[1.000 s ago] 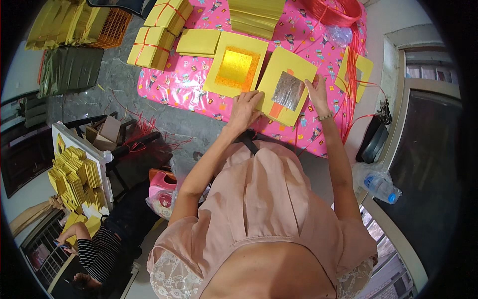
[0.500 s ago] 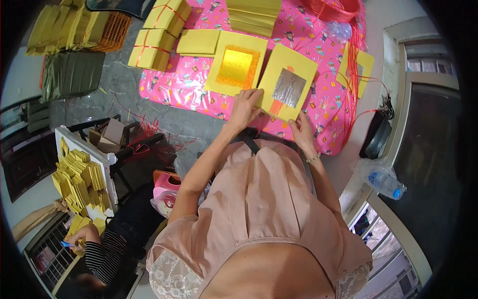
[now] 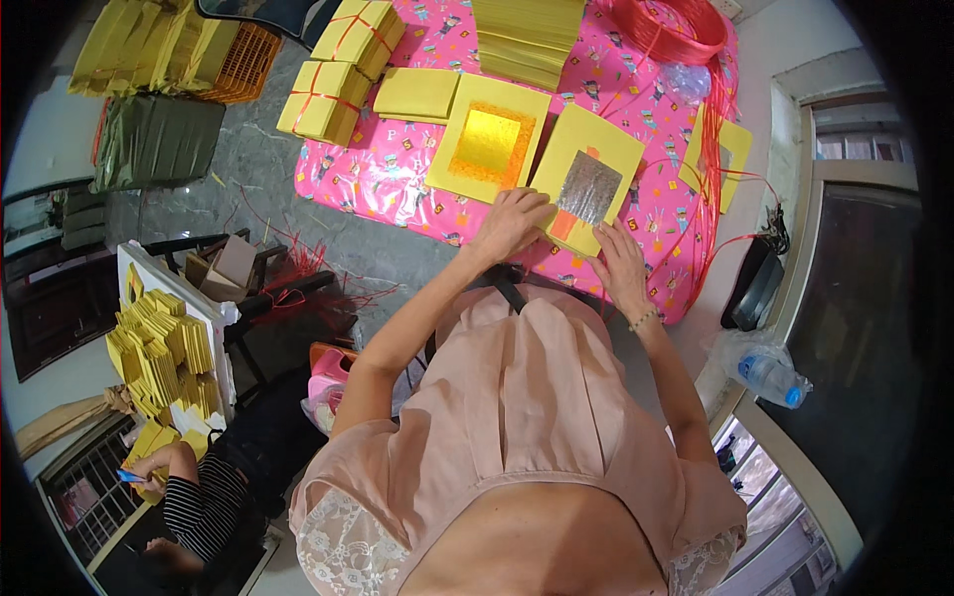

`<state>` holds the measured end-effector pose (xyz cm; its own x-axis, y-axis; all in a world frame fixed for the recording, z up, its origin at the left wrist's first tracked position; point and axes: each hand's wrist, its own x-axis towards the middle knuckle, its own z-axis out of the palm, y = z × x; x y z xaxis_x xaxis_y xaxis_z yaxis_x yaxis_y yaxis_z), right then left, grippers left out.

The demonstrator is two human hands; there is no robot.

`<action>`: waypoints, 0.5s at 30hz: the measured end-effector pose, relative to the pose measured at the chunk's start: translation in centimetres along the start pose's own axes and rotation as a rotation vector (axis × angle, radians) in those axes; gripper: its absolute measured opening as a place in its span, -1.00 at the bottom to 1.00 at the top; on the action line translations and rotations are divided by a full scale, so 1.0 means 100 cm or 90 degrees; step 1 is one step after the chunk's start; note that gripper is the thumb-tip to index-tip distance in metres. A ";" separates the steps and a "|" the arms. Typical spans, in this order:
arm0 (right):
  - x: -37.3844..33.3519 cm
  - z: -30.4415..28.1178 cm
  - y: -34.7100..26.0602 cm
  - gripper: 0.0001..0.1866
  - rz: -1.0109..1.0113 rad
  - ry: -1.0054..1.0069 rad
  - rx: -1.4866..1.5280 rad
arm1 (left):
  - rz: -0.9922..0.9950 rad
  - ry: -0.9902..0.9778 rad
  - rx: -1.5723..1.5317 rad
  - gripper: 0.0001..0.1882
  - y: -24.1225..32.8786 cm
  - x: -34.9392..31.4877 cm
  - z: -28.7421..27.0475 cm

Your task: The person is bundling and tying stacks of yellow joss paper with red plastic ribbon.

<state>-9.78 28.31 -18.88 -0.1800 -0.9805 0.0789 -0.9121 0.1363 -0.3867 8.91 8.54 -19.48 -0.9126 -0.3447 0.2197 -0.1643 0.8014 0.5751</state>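
A yellow paper sheet [image 3: 606, 134] with a silver foil rectangle and an orange patch lies near the front edge of the pink table. My left hand [image 3: 509, 228] is at its lower left corner, fingers bent together over the edge, the thumb partly hidden. At the lower right corner, my right hand [image 3: 623, 263] rests with its fingers stretched over the sheet's edge. Just left of it is another yellow sheet [image 3: 442, 164] with a gold foil square framed in orange. Whether either one is a single sheet or a pile, I cannot tell.
Yellow bundles tied with red string [image 3: 323, 104] and a taller yellow stack [image 3: 527, 45] stand farther back. Red plastic strands [image 3: 704, 164] hang at the right. A co-worker's hand [image 3: 164, 467] is beside yellow paper piles [image 3: 169, 348]. A plastic bottle [image 3: 770, 377] lies right.
My view has shifted slightly, so the table sits lower and farther right. My right hand's fingers have moved up onto the sheet's corner; my left hand lies further over its lower left edge.
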 end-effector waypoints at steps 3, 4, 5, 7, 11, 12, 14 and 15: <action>0.001 -0.001 0.007 -0.51 -0.030 -0.004 -0.002 | 0.004 -0.027 0.011 -0.50 -0.004 0.002 0.000; 0.002 -0.002 0.009 -0.54 -0.042 -0.013 0.003 | 0.006 -0.027 0.008 -0.50 -0.006 0.003 0.000; 0.003 -0.004 0.011 -0.54 -0.038 -0.014 0.001 | 0.002 -0.044 0.009 -0.49 -0.007 0.003 -0.001; 0.005 -0.006 0.015 -0.66 -0.082 0.014 0.038 | 0.001 -0.063 0.007 -0.47 -0.007 0.003 -0.001; 0.011 -0.007 0.021 -0.77 -0.070 0.035 0.100 | 0.003 -0.059 0.002 -0.54 -0.007 0.005 -0.003; 0.015 -0.010 0.020 -0.80 -0.038 0.035 0.171 | -0.015 -0.063 -0.003 -0.56 -0.008 0.006 -0.004; 0.021 -0.012 0.022 -0.83 -0.001 0.039 0.240 | -0.028 -0.068 -0.009 -0.59 -0.010 0.007 -0.004; 0.022 -0.013 0.023 -0.84 0.050 0.027 0.290 | -0.015 -0.061 -0.029 -0.64 -0.011 0.008 -0.004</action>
<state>-12.78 26.64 -18.43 -0.2659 -0.9617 0.0669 -0.6424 0.1250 -0.7561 8.48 7.20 -19.64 -0.9407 -0.3130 0.1308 -0.1708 0.7702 0.6146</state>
